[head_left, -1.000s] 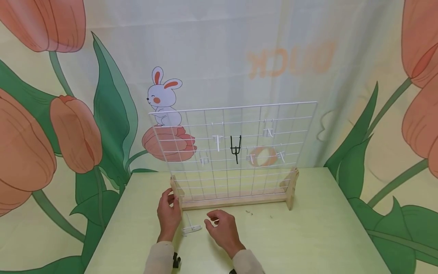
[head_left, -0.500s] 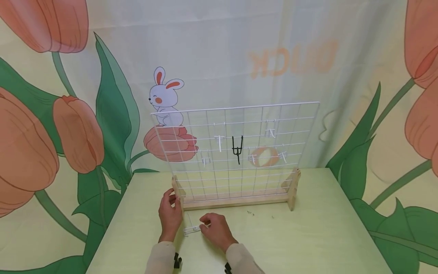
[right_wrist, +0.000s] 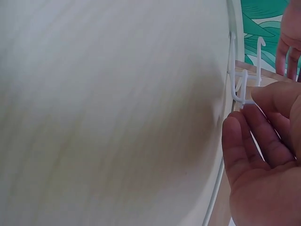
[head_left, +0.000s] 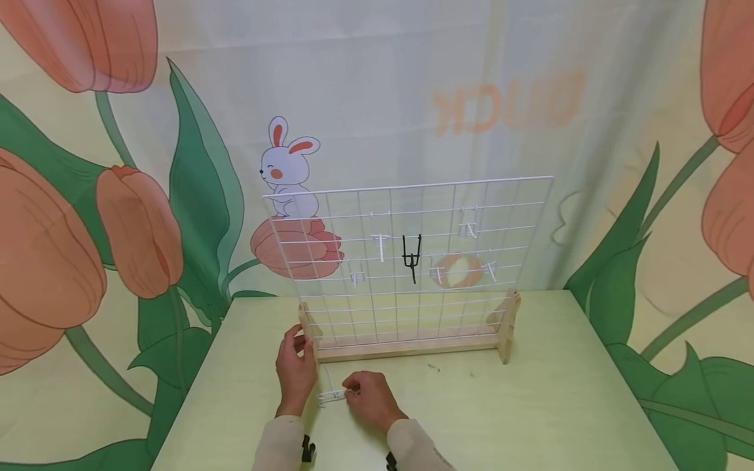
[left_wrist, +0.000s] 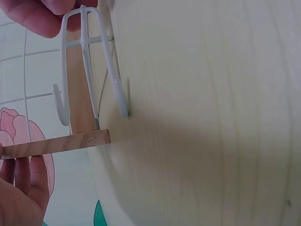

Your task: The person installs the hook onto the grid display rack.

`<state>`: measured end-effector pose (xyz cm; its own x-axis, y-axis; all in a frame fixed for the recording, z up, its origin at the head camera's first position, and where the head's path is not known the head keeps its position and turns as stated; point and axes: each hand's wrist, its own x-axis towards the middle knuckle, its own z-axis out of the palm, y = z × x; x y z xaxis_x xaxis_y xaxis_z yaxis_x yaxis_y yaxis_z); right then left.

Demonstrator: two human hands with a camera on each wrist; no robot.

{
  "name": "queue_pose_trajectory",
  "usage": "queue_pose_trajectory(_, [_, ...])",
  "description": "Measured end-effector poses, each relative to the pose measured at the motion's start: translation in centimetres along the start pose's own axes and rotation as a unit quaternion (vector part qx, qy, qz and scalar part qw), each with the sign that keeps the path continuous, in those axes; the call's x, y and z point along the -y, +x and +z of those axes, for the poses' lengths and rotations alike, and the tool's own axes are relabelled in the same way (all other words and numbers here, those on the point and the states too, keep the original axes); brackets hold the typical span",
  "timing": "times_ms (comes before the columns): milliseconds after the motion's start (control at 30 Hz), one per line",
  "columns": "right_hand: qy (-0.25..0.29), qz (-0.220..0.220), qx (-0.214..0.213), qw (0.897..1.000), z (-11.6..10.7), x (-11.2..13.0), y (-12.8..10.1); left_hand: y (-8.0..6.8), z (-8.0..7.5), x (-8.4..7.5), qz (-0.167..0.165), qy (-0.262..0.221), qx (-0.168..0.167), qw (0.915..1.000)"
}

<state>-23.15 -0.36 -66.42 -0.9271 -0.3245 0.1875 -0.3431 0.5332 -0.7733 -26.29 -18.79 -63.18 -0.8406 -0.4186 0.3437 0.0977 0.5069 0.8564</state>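
Fingertips of right hand [head_left: 368, 398] pinch a white wire hook [head_left: 332, 394] lying on the tabletop [head_left: 530, 418], just left of that hand and right of the left hand [head_left: 296, 366]. Left hand's fingers curl round the wooden foot [head_left: 307, 330] at the near-left end of the wire grid panel [head_left: 412, 261], thumb on the post. Ahead of both hands, grid carries several white hooks + a black hook [head_left: 412, 254] approx. mid-panel.

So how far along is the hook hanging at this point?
Done: several white hooks and one black hook already hang on the wire grid. In hand: the right hand pinches a white hook on the table; the left hand steadies the wooden stand. Left: hanging it.
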Motion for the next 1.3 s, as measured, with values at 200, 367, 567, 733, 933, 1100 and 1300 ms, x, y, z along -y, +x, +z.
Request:
queue_pose_trajectory(200, [-0.022,-0.019,-0.005,1.000,0.0,-0.5,-0.1,-0.2,0.3,0.0,0.006,0.002,-0.001,1.0000])
queue_pose_trajectory(367, [-0.020,-0.014,-0.002,1.000,-0.3,-0.6,-0.5,-0.2,0.4,0.0,0.011,-0.004,-0.001,0.9999])
queue_pose_trajectory(567, [-0.008,0.002,-0.003,1.000,-0.5,-0.8,-1.1,0.0,0.3,0.1,0.009,-0.002,0.005,0.9999])
queue_pose_trajectory(733, [0.015,0.027,-0.001,1.000,-1.0,-0.7,-1.8,0.1,0.3,0.2,0.020,-0.003,-0.003,0.9998])
queue_pose_trajectory(933, [0.023,0.043,-0.003,0.999,-1.5,-0.6,-2.6,0.2,0.3,0.4,0.020,0.003,-0.006,0.9998])
queue_pose_trajectory(1100, [0.019,0.050,-0.007,0.999,-1.7,-0.6,-3.3,0.1,0.2,0.4,0.018,-0.001,-0.001,0.9998])
queue_pose_trajectory(1300, [0.031,0.056,-0.003,0.998,-1.8,-0.7,-4.0,0.0,0.2,0.4,0.025,0.000,-0.007,0.9997])
